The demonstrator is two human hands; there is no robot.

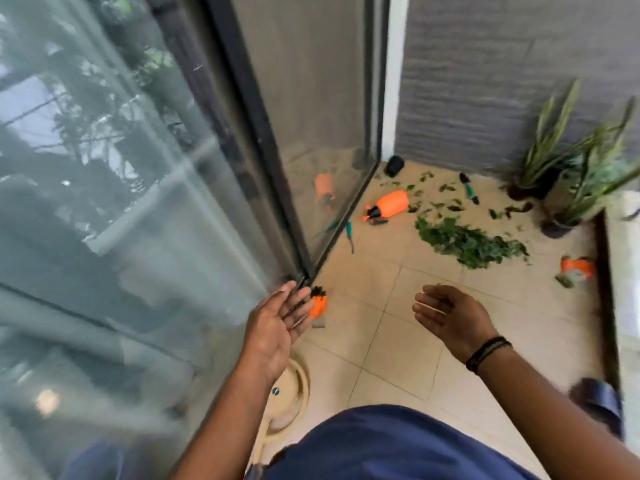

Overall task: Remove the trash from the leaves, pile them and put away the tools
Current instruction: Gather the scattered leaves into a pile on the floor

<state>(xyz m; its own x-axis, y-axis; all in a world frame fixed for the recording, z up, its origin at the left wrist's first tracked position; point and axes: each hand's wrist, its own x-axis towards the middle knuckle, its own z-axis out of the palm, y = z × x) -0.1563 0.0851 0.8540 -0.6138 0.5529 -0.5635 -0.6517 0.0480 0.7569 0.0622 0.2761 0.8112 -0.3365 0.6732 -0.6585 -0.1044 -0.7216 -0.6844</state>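
A pile of green leaves (467, 242) lies on the tiled floor ahead, with loose leaves (440, 194) scattered behind it. An orange spray bottle (389, 204) lies on its side near the glass. Two green-handled tools lie on the floor, one (469, 188) at the back and one (349, 233) by the glass. An orange wrapper (576, 268) lies at the right. A small orange and black object (318, 303) stands just beyond my left hand (277, 327), which is spread flat and holds nothing. My right hand (446, 315) hovers with loosely curled fingers, also holding nothing.
Glass railing panels (138, 202) run along the left. Potted plants (561, 188) stand in the far right corner by a grey wall. A black pot (394, 165) lies at the back corner. A cream round fitting (291, 400) and a dark sandal (597, 403) are near me.
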